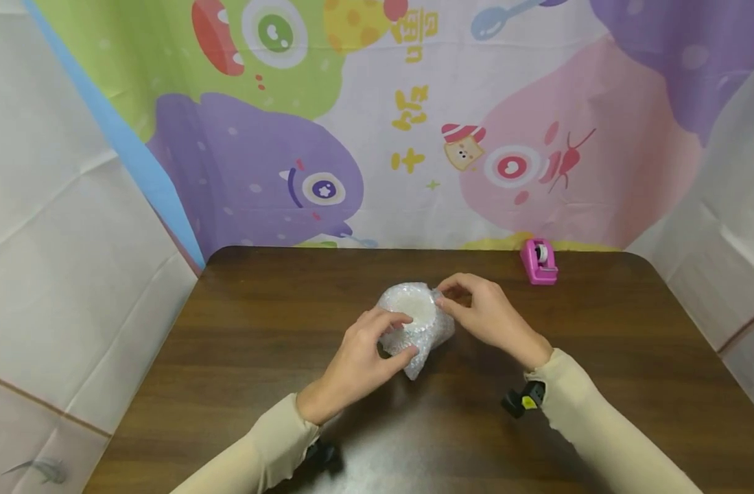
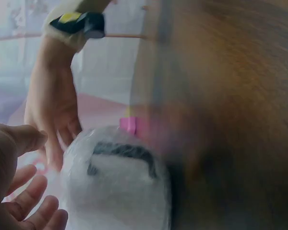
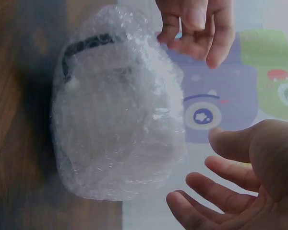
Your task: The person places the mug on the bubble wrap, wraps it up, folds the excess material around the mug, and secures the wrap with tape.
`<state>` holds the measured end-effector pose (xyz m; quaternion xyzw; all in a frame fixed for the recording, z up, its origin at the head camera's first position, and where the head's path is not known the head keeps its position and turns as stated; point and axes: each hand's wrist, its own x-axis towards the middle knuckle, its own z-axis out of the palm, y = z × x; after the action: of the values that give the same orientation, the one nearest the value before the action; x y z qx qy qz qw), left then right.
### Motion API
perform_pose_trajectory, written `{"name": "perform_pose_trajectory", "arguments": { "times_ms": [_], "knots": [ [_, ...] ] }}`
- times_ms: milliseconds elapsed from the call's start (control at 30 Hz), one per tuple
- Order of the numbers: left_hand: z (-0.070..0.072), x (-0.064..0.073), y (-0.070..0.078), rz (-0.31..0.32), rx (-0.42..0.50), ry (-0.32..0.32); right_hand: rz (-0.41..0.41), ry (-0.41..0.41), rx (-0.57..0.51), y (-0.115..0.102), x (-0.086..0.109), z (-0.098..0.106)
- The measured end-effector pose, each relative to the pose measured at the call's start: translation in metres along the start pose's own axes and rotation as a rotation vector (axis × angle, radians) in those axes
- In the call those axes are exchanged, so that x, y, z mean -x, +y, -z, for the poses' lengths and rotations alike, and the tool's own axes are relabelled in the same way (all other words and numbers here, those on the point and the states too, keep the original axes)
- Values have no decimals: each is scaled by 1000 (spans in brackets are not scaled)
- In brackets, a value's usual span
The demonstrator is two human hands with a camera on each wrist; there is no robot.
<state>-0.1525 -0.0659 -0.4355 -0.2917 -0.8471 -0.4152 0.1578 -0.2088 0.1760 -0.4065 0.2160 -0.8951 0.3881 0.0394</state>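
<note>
A whitish, rounded item in clear bubble wrap [image 1: 422,322] stands on the brown table; its kind is hidden by the wrap. A pale round top shows from above, and a dark band-like mark shows through its side in both wrist views. My left hand [image 1: 367,346] is at its near left side, thumb and fingers spread apart with the fingertips over the top edge. At the upper right edge is my right hand [image 1: 488,312], its thumb and forefinger beside the wrap. In the right wrist view, the right hand's fingers [image 3: 225,199] are loosely bent and apart.
A pink tape dispenser [image 1: 540,262] stands at the back right of the brown table [image 1: 259,357]. Behind the table hangs a curtain [image 1: 407,199] with cartoon monsters. Light panels [image 1: 62,226] rise at both sides.
</note>
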Motion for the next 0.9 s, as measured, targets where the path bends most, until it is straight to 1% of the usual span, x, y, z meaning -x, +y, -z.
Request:
{"name": "perform_pose_trajectory", "arguments": {
  "times_ms": [133,233,300,400,500,633,733,900],
  "knots": [
    [-10,3,4,-59,-67,-3,2,-16,-24,4,-9,-8],
    [-15,5,7,-86,-117,-12,5,-41,-40,8,-15,-13],
    [-18,5,9,-94,-160,-24,6,-57,-43,9,-18,-16],
    [-21,6,9,-89,-226,-51,11,-85,-52,12,-21,-19],
    [-23,8,8,-93,-269,-69,8,-110,-54,14,-21,-20],
    [-19,10,4,-99,-263,-69,-1,-121,-56,14,-18,-20],
    [-13,10,-1,-95,-244,-71,-5,-106,-47,13,-15,-19],
    [-4,8,-8,-75,-226,-101,-17,-77,-29,13,-6,-13]
  ]
}}
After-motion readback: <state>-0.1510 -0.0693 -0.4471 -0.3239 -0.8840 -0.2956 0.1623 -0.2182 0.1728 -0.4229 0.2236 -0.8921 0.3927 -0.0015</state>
